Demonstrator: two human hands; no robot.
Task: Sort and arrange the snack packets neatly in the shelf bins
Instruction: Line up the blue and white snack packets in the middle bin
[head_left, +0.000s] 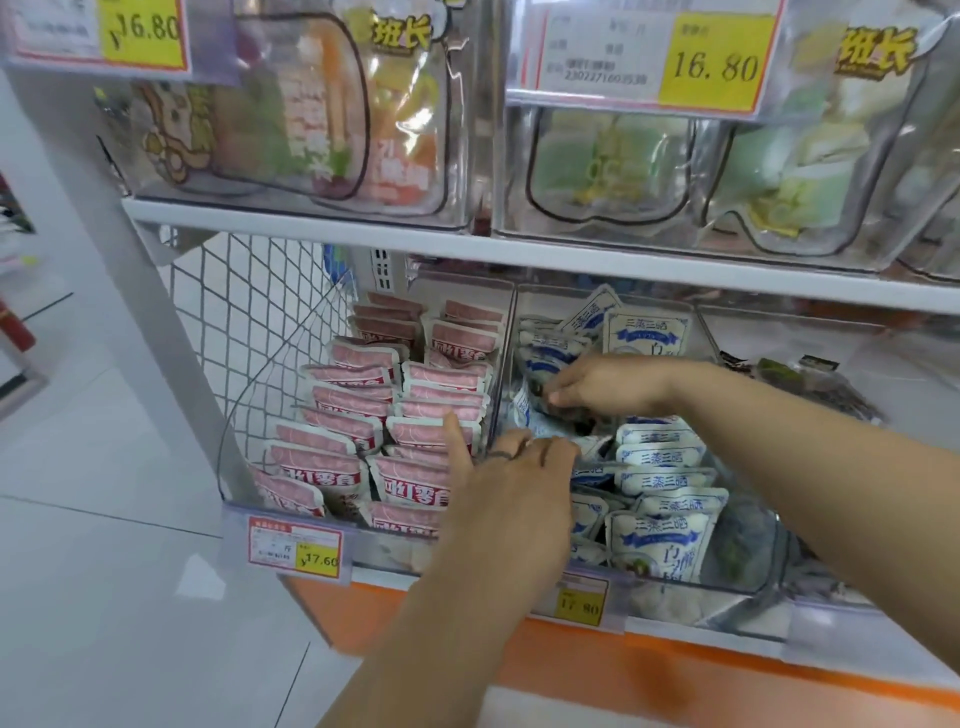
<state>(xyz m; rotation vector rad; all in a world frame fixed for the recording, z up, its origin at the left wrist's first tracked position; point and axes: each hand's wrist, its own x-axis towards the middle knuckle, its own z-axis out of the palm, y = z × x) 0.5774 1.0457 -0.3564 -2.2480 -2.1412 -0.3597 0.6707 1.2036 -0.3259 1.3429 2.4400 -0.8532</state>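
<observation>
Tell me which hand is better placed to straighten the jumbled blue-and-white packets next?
Probably the right hand: its fingers curl round the tumbled blue-and-white packets. The left hand sits nearer the front, at the divider, one finger over the pink packets.

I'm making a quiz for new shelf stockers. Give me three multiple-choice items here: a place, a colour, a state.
1. Where is the right hand?
A. on the upper shelf
B. among the blue-and-white packets
C. in the wire basket
2. What colour are the packets in the left bin?
A. green
B. black
C. pink
3. How do the pink packets lie?
A. standing in rows
B. spilled on the floor
C. boxed up
Answers: B, its fingers curl among those packets; C, pink fronts fill that bin; A, they stand in two rows.
</observation>
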